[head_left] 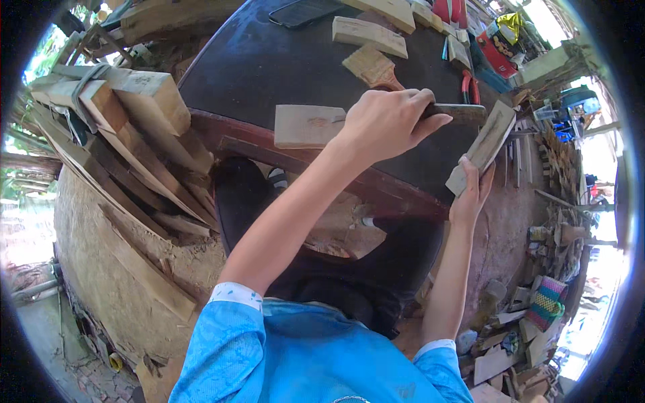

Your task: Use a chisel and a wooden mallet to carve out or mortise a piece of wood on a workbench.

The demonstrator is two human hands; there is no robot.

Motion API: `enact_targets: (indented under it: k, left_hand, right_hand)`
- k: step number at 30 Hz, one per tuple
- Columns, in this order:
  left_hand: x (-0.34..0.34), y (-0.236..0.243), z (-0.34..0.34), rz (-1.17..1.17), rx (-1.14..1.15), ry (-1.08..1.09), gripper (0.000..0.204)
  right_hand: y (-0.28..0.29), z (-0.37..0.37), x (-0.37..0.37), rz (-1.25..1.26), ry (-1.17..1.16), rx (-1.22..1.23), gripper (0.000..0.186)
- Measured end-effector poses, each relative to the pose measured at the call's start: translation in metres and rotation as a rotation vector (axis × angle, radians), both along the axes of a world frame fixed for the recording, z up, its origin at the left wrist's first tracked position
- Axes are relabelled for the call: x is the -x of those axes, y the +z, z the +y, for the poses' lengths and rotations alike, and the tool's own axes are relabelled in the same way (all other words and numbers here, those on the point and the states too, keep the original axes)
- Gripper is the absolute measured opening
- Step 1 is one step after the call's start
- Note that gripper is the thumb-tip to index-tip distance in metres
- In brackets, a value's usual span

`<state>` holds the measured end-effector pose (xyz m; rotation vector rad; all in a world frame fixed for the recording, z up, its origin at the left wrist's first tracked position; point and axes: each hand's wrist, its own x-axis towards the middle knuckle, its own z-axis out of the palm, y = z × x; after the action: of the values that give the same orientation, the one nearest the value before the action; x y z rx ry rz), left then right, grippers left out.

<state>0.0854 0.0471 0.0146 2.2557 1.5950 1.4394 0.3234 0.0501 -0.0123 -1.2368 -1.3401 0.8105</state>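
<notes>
Head view. A dark round tabletop (269, 67) fills the upper centre of the frame; its reddish-brown rim curves from centre left down to centre right, just above the person's lap.

Open room: the widest bare stretch of tabletop lies at upper centre-left, between the rim and the wood pieces. The far side is crowded: a dark flat tablet-like object (302, 11) at top centre, a pale wood block (369, 35) and a wide paintbrush (373, 67) below it, red-handled pliers (470, 86) at upper right. Left of the table, stacked planks (127, 127) close off that side. At lower right, ground clutter of wood scraps and a striped woven bag (545, 302).

Left hand (390, 124): clenched around a dark narrow tool (460, 113) whose end projects to the right of the fingers; tool type cannot be told. The hand sits above the tabletop near the rim, touching the right end of a flat wooden piece (306, 125) that lies on the table just left of it.

Right hand (472, 195): at centre right, past the table's edge, grasping the lower end of a long pale wood block (485, 144) held tilted, upper end toward the upper right. The block's upper end is just beside the projecting end of the tool.

Blue sleeves at the bottom edge.
</notes>
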Motion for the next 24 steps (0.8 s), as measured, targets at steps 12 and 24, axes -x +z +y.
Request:
enact_targets:
  k: [12,24]
  left_hand:
    - [0.016,0.008,-0.005,0.054,0.087,0.059,0.058]
    - [0.016,0.003,-0.003,-0.114,0.047,0.040,0.056]
  right_hand:
    - [0.000,0.000,0.000,0.029,0.004,0.020,0.063]
    - [0.042,0.025,-0.052,0.687,0.163,-0.056,0.030]
